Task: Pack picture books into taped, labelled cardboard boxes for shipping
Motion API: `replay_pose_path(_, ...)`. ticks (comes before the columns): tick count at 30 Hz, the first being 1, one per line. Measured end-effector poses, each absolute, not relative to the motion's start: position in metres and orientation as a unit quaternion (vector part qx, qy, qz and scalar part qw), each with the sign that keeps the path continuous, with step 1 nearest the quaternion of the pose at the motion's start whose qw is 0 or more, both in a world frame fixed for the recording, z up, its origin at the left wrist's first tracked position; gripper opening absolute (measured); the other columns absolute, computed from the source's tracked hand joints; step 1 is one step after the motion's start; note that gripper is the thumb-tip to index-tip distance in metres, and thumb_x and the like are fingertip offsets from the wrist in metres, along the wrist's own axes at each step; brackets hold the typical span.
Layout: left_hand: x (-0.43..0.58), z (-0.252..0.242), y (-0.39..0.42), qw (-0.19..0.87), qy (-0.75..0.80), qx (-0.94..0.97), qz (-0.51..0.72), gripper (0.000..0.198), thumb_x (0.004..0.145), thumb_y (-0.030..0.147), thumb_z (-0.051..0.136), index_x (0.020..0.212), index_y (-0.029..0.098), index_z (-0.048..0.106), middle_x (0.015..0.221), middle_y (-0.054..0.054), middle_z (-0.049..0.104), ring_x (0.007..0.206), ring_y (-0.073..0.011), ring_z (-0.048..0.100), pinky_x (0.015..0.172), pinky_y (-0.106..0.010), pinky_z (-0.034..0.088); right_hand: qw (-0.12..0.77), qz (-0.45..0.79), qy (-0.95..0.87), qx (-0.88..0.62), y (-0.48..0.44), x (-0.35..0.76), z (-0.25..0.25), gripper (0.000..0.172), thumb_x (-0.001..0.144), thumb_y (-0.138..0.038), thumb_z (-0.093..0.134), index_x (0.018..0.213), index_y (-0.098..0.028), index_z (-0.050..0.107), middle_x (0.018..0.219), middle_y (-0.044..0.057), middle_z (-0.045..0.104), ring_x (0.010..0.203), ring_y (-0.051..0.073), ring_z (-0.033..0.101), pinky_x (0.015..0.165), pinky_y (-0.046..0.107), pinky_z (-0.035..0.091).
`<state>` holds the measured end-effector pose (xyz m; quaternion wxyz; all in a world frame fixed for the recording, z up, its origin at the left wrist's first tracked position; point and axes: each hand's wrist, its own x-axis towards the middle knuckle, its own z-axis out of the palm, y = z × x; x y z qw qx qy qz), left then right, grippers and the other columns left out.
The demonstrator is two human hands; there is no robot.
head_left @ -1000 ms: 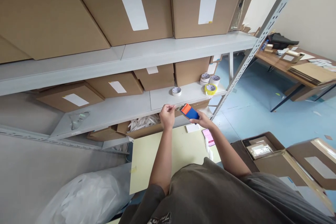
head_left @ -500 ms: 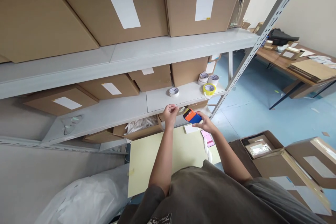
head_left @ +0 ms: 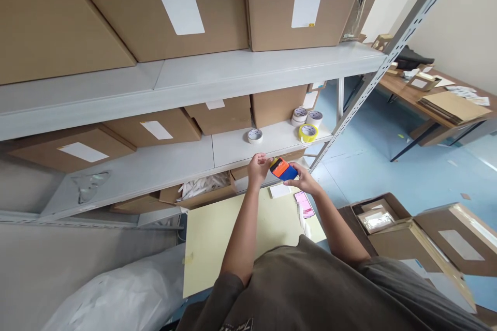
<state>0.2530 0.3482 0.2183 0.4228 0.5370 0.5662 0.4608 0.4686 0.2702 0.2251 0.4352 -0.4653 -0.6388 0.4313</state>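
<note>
A small flat blue-and-orange packet (head_left: 284,169) with a black and yellow end is held in front of the shelf. Along its right side, my right hand (head_left: 305,181) grips it between thumb and fingers. My left hand (head_left: 258,168) is pinched closed at the packet's yellow end; what lies between its fingertips is too small to make out. Below both hands stands a pale yellow tabletop (head_left: 217,238), with a white card or box (head_left: 280,190) and a pink-screened phone (head_left: 304,205) on it.
Ahead is a grey metal shelf (head_left: 178,152) with cardboard boxes (head_left: 279,106), a white tape roll (head_left: 255,136) and a yellow tape roll (head_left: 308,133). An upright post (head_left: 355,95) stands right. More cartons (head_left: 419,251) sit at lower right, a large white bag (head_left: 116,292) at lower left.
My left hand has moved right, up to the packet's end. The pale dotted strip that showed between hand and packet is now hidden. The view has shifted slightly.
</note>
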Motion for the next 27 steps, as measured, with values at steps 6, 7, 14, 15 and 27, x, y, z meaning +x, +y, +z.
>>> replay_pose_path(6,0.227,0.220,0.345,0.313,0.594,0.563,0.481,0.038,0.096,0.039,0.075,0.130,0.024,0.070,0.136,-0.012,0.071,0.096,-0.0220,0.072,0.092,-0.036,0.058,0.432,0.358,-0.663,-0.495,0.307,0.486,0.219,0.058,0.086,-0.060,0.085,0.127,-0.023,0.069,0.112,0.007,0.075,0.097,0.026,0.067,0.089,0.040,0.055)
replay_pose_path(7,0.223,0.220,0.343,0.317,0.590,0.564,0.484,0.035,0.097,0.037,0.073,0.129,0.024,0.071,0.133,-0.011,0.072,0.097,-0.0219,0.072,0.091,-0.036,0.058,0.429,0.351,-0.668,-0.496,0.315,0.489,0.219,0.055,0.088,-0.059,0.082,0.127,-0.023,0.069,0.113,0.007,0.075,0.097,0.026,0.068,0.089,0.040,0.055)
replay_pose_path(14,0.202,0.221,0.337,0.365,0.558,0.554,0.498,0.023,0.096,0.028,0.069,0.118,0.024,0.075,0.122,-0.009,0.077,0.101,-0.0210,0.073,0.090,-0.033,0.060,0.337,0.205,-0.754,-0.525,0.361,0.498,0.210,0.040,0.094,-0.049,0.077,0.125,-0.023,0.069,0.113,0.010,0.076,0.103,0.032,0.071,0.095,0.045,0.055)
replay_pose_path(15,0.199,0.221,0.337,0.365,0.562,0.548,0.501,0.023,0.096,0.027,0.068,0.117,0.023,0.075,0.120,-0.009,0.077,0.100,-0.0209,0.073,0.090,-0.033,0.060,0.317,0.172,-0.765,-0.534,0.369,0.499,0.208,0.040,0.095,-0.046,0.076,0.127,-0.022,0.068,0.115,0.013,0.077,0.106,0.033,0.071,0.097,0.046,0.054)
replay_pose_path(27,0.191,0.205,0.322,0.367,0.582,0.544,0.481,0.020,0.094,0.030,0.069,0.111,0.023,0.077,0.111,-0.009,0.080,0.099,-0.0227,0.076,0.093,-0.036,0.061,0.146,0.079,-0.775,-0.609,0.445,0.495,0.185,0.045,0.090,-0.016,0.069,0.135,-0.020,0.069,0.137,0.017,0.075,0.132,0.032,0.065,0.120,0.048,0.042)
